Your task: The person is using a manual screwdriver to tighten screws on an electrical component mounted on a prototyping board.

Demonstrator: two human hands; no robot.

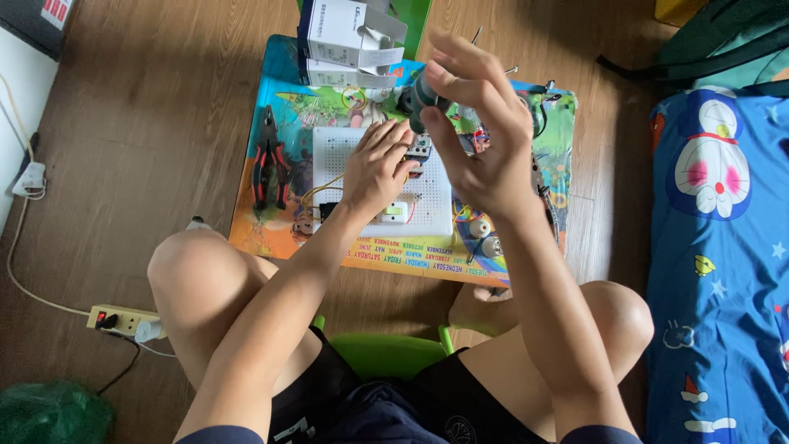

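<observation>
Right hand (481, 136) grips a dark tool (425, 97) (fingertips), above the left hand (376, 168) pressing the pegboard (341, 152).

— Where am I sitting?

— At home, in what looks like a bedroom or a child's room. The wooden plank floor (148, 107) fills the left and top of the frame, and along the right edge lies a blue cartoon-print bedsheet (723, 247).

— What else shows it?

— My work surface is a small, colourful children's table (271, 238) printed with cartoons and weekday names, in the middle of the frame, and I sit at it on a low green plastic chair (386, 353). At lower left a power strip (123, 319) lies on the floor, its white cable trailing along the wall.
</observation>
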